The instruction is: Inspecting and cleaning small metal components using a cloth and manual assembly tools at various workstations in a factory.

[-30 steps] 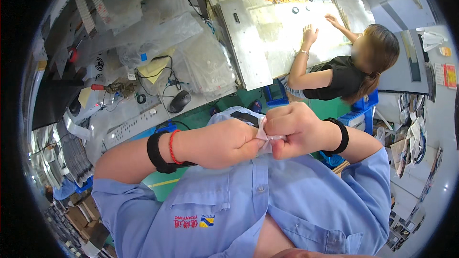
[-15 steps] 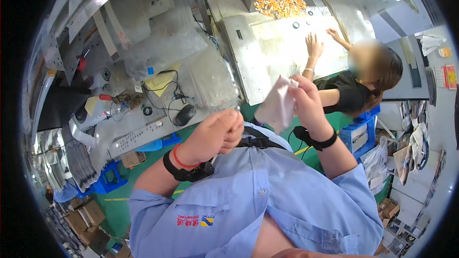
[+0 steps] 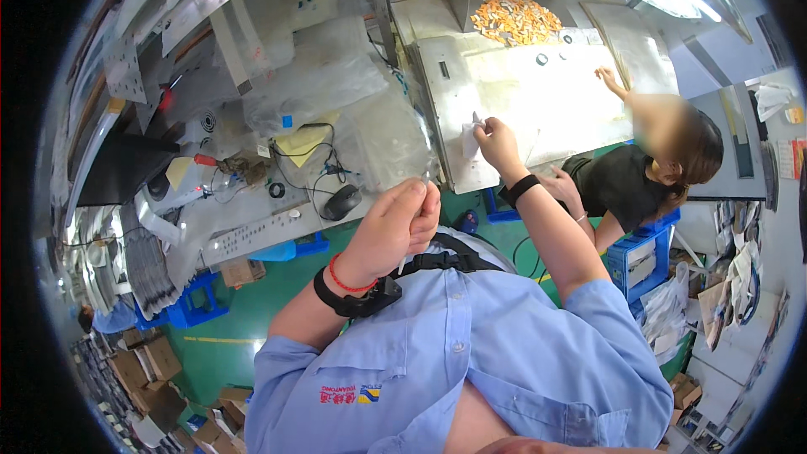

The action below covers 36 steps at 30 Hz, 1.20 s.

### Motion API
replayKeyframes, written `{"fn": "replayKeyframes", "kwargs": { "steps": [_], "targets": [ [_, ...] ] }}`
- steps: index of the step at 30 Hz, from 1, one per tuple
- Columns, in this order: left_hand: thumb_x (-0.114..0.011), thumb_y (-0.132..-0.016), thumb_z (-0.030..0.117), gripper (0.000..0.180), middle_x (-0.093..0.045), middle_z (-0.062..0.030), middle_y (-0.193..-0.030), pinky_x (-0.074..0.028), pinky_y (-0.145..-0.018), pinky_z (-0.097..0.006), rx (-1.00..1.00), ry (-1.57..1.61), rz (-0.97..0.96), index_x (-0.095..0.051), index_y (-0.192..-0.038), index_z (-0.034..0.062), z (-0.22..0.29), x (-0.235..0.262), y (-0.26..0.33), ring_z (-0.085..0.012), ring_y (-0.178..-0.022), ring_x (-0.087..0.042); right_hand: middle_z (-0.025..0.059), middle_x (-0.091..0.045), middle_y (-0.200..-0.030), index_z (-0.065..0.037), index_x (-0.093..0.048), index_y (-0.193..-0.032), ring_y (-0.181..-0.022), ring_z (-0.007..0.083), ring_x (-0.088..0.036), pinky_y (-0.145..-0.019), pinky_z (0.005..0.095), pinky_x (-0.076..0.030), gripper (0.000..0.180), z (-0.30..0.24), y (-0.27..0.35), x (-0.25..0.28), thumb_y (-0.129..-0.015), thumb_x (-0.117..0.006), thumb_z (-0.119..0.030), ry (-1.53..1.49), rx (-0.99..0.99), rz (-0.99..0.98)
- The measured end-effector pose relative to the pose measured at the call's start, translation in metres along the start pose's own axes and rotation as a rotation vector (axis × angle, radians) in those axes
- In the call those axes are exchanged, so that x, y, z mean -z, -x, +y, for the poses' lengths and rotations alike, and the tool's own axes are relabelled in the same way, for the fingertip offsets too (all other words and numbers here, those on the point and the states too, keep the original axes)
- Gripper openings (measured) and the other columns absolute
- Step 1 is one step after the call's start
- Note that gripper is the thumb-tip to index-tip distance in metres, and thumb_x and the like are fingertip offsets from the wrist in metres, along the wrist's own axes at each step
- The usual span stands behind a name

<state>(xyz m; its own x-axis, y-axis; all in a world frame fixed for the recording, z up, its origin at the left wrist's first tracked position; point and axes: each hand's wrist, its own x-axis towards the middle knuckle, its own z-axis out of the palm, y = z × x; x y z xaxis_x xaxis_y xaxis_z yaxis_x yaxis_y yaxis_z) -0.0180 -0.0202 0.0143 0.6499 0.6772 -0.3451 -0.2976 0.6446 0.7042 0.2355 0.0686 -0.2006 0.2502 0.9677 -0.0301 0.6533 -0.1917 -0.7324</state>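
My right hand (image 3: 498, 145) is stretched out over the near left part of the bright white worktable. Its fingers pinch a crumpled white sheet (image 3: 471, 143), paper or cloth, I cannot tell which. A small dark tip shows just above the fingers. In front of my chest, my left hand (image 3: 393, 223) is closed, thumb against the fingers. A tiny pale tip pokes out at its fingertips, too small to name. The computer mouse (image 3: 342, 202) lies on the left bench, close to that hand.
A co-worker in black (image 3: 622, 189) sits at the right of the white worktable (image 3: 454, 84). Orange-and-white small parts (image 3: 514, 18) are heaped at its back. Clear plastic bags (image 3: 336, 76) and cables cover the left bench. Blue crates (image 3: 643, 252) stand on the green floor.
My right hand has moved away from me, carrying the white sheet over the white worktable. My left hand shifted slightly to the right. The co-worker drew one hand back from the tabletop.
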Motion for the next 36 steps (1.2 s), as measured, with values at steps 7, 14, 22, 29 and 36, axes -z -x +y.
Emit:
{"fn": "replayKeyframes", "kwargs": {
  "steps": [7, 14, 22, 29, 36],
  "targets": [
    [-0.035, -0.102, 0.029, 0.029, -0.030, 0.0057, -0.064, -0.024, -0.044, -0.019, -0.004, -0.035, 0.021, -0.042, -0.083, 0.0090, -0.001, -0.005, 0.002, -0.0036, -0.052, -0.027, 0.0160, -0.066, -0.091, 0.003, -0.060, -0.111, -0.084, 0.0305, -0.064, -0.076, 0.0362, -0.050, 0.043, -0.015, 0.016, 0.001, -0.081, -0.063, -0.027, 0.306, 0.230, 0.335],
    [-0.035, -0.102, 0.029, 0.029, -0.031, 0.0057, -0.063, -0.023, -0.044, -0.019, 0.027, -0.150, -0.008, -0.042, -0.083, 0.0086, -0.001, -0.010, -0.001, -0.0032, -0.052, -0.026, 0.0007, -0.062, -0.090, 0.001, -0.062, -0.107, -0.081, 0.0081, -0.056, -0.073, 0.0224, -0.045, 0.024, -0.159, 0.100, 0.109, -0.094, -0.056, -0.019, -1.015, 0.003, -0.540],
    [-0.035, -0.102, 0.031, 0.030, -0.028, 0.0075, -0.062, -0.021, -0.043, -0.019, 0.103, -0.072, -0.092, -0.042, -0.083, 0.0089, -0.003, -0.024, -0.008, -0.0020, -0.050, -0.023, 0.0034, -0.063, -0.087, 0.003, -0.061, -0.097, -0.081, 0.0092, -0.058, -0.073, 0.0251, -0.048, 0.018, -0.173, 0.124, 0.126, -0.092, -0.061, -0.015, -1.128, 0.047, -0.471],
    [-0.036, -0.102, 0.031, 0.030, -0.031, 0.0061, -0.063, -0.022, -0.044, -0.019, 0.132, -0.154, -0.118, -0.042, -0.083, 0.0083, -0.003, -0.029, -0.008, -0.0030, -0.052, -0.025, 0.0060, -0.061, -0.078, 0.003, -0.056, -0.090, -0.068, 0.0137, -0.062, -0.062, 0.0260, -0.052, 0.011, -0.175, 0.128, 0.130, -0.093, -0.056, -0.008, -1.199, 0.097, -0.441],
    [-0.035, -0.101, 0.029, 0.029, -0.033, 0.0040, -0.064, -0.024, -0.046, -0.021, 0.024, -0.279, -0.136, -0.042, -0.084, 0.0071, -0.002, -0.035, -0.002, -0.0052, -0.052, -0.027, 0.0058, -0.056, -0.083, 0.001, -0.055, -0.089, -0.067, 0.0119, -0.061, -0.061, 0.0239, -0.052, 0.008, -0.181, 0.134, 0.131, -0.092, -0.056, -0.006, -1.195, 0.227, -0.362]
  ]
}}
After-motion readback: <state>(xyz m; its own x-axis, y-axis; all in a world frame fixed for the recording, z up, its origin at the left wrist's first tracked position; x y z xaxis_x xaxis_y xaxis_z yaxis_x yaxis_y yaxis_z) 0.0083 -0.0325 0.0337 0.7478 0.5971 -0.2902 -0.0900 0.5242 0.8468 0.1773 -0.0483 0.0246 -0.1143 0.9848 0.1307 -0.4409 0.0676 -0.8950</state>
